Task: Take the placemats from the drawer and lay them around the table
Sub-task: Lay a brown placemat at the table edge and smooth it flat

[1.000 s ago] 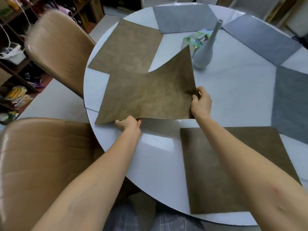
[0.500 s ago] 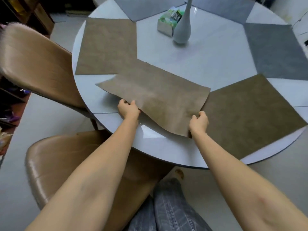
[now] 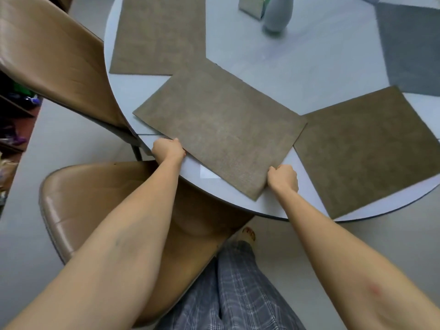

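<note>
Placemat (image 3: 221,129) flat, long axis along table (image 3: 297,67) rim.

Bare forearms, grey plaid trousers (image 3: 233,294), patterned slipper (image 3: 248,234)

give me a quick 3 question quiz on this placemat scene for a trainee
1. True or false: both hands grip the near edge of the middle brown placemat.
2. How many brown placemats show on the table? A) two B) three C) five
3. Fill in: the grey vase stands beside a small ____ near the table's middle.

Key
1. True: the left hand and right hand each hold that edge.
2. B: the middle one, the far brown placemat and the right brown placemat.
3. box
</note>
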